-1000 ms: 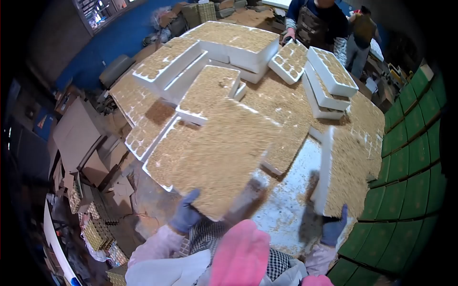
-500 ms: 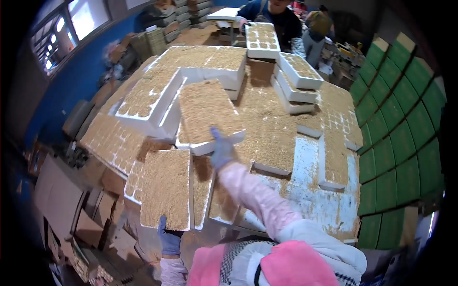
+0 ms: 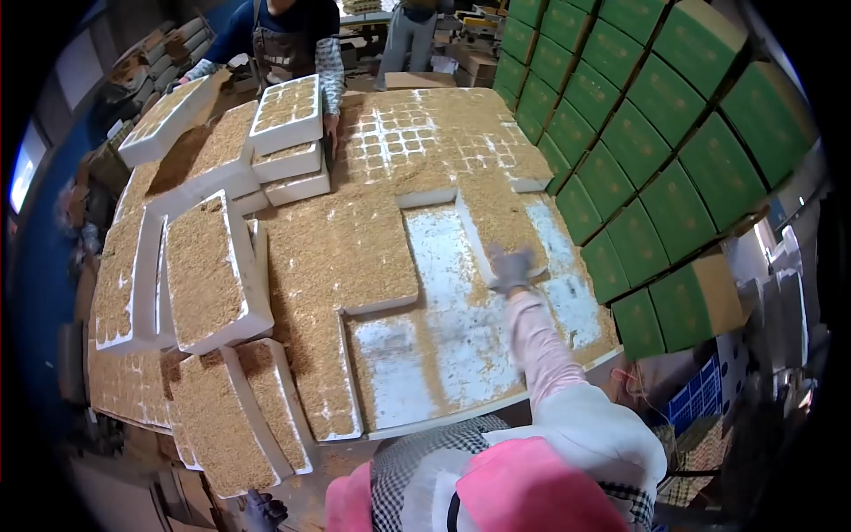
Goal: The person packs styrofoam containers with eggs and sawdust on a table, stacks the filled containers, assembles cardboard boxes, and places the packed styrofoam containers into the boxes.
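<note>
My right hand [image 3: 511,269], in a grey glove and smeared by motion, is at the near end of a white foam tray [image 3: 496,217] filled with tan, sawdust-like material. Whether its fingers grip the rim cannot be made out. Low at the left, my gloved left hand [image 3: 263,512] is just off the near end of another filled foam tray [image 3: 222,430]. Its fingers are apart and nothing shows in them. Beyond that, a filled foam tray [image 3: 208,275] rests tilted on top of others.
A co-worker [image 3: 288,44] stands across the table, one hand by a white tray [image 3: 164,120], the other beside a tray stack [image 3: 288,133]. Green boxes [image 3: 620,133] are piled along the right. Bare whitish tabletop [image 3: 461,346] shows between the trays.
My view has swung right. My right hand has let go of the tilted tray and moved right to another one. My left hand has come off the near tray's edge.
</note>
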